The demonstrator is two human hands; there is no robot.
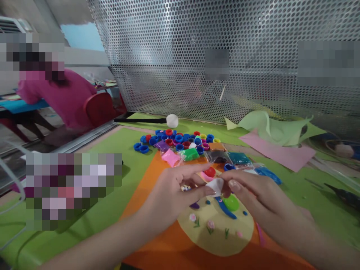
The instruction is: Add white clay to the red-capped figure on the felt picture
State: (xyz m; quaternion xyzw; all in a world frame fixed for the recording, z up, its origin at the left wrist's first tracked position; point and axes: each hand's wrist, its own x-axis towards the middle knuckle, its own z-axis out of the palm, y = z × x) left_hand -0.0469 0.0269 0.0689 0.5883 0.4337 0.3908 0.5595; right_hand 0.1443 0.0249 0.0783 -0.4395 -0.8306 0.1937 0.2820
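Between the thumb and fingers of my left hand [176, 187] is a small piece of white modelling clay [216, 186]. My right hand [257, 193] pinches the same piece from the right side, its fingertips partly hidden. Both hands hover over a pale yellow clay disc [225, 243], which lies on an orange sheet [149, 240]. Small clay shapes decorate the disc: a red ball [209, 172], a light green round [231, 203], a blue curved strip [228, 210] and pink flowers [210, 224]. My hands cover part of its upper area.
Behind the disc are several bottle caps [179, 139] and bagged clay packets, including pink [171, 158] and green [189, 154]. Crumpled paper [267, 127] and pink paper [278, 150] lie back right, dark scissors [341, 195] far right. A perforated metal panel [180, 75] rises behind. A person [64, 93] sits left.
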